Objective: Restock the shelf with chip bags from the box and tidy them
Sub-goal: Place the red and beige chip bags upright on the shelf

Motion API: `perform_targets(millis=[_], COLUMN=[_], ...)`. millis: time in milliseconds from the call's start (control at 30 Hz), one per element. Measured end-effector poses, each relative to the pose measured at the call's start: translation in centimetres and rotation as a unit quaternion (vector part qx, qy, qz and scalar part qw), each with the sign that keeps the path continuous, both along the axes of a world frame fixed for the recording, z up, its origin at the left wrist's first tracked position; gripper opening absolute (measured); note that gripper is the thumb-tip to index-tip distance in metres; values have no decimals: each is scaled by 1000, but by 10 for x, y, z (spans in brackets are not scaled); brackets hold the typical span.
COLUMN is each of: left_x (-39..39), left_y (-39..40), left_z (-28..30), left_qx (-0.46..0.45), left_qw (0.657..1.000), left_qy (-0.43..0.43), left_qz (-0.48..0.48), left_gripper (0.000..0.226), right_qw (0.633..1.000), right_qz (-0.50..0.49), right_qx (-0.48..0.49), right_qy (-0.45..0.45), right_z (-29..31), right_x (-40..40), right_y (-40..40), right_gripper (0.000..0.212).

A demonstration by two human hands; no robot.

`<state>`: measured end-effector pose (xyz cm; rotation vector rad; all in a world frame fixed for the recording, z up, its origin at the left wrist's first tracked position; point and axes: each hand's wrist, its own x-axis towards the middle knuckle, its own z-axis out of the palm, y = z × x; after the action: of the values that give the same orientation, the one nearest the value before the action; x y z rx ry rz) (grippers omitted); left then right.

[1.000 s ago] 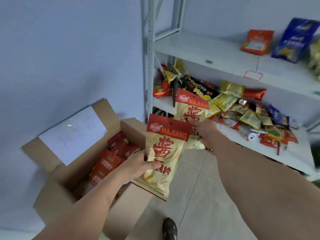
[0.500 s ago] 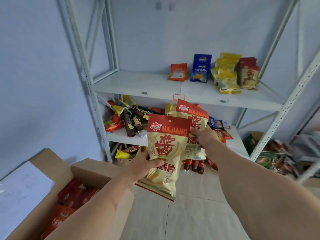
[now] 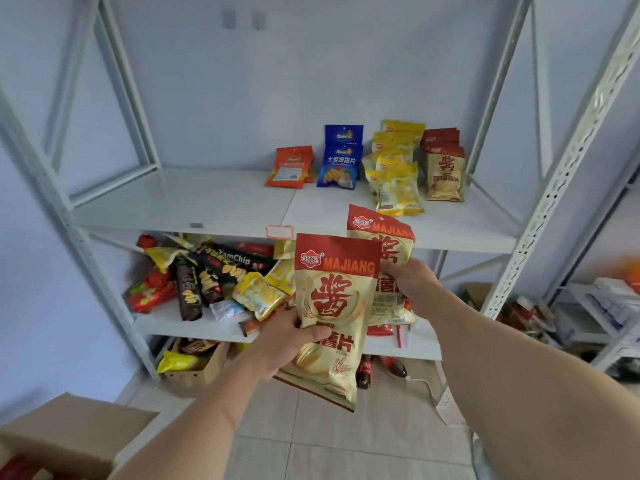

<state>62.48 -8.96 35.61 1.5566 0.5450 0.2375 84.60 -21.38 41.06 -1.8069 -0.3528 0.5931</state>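
Now two chip bags are up in the air in front of the shelf. The left hand [image 3: 277,344] grips the near Majiang bag [image 3: 334,317] with its thumb across the front. The right hand [image 3: 412,284] holds the far Majiang bag [image 3: 384,244] by its side, with fingers curled round it. Both bags are tan with red tops, and the near one covers part of the far one.

On the top shelf [image 3: 194,199] stands a row of the same bags [image 3: 444,171], at the right end. I think that is where these two should go. It would be good to lift them over the shelf edge one at a time, stand them up straight with the red top up and the front facing out, and push them close to their twins. Soft bags tip over, so set each one down gently. Next to that row are yellow bags [image 3: 396,174], blue bags [image 3: 341,161] and orange bags [image 3: 291,166].

The middle shelf [image 3: 166,322] holds a messy pile of snacks [image 3: 214,278] that needs tidying. The cardboard box [image 3: 72,434] sits at the bottom left, with a bit of red showing inside. A small box [image 3: 194,372] under the shelves holds more packets.
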Motion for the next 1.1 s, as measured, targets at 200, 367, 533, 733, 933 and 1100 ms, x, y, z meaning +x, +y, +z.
perform_targets(millis=[200, 367, 533, 733, 933, 1100], left_x=[117, 210, 296, 383, 456, 512], left_y=[10, 36, 58, 64, 62, 54], left_z=[11, 20, 35, 45, 51, 54], left_qx=[-4, -4, 3, -11, -21, -16], left_qw=[1000, 999, 998, 998, 999, 999], left_qy=[-5, -8, -17, -25, -30, -27], left_qz=[-22, -35, -59, -64, -25, 23], left_gripper=[29, 34, 31, 30, 32, 33], right_qw=[1000, 999, 998, 997, 998, 998], right_qz=[-14, -35, -58, -62, -24, 15], right_qx=[3, 19, 30, 48, 57, 64], right_qy=[-8, -18, -20, -20, -20, -22], right_z=[0, 11, 25, 31, 25, 25], right_x=[116, 201, 277, 366, 462, 535], right_y=[12, 27, 34, 41, 47, 50], right_gripper=[27, 23, 18, 22, 28, 24])
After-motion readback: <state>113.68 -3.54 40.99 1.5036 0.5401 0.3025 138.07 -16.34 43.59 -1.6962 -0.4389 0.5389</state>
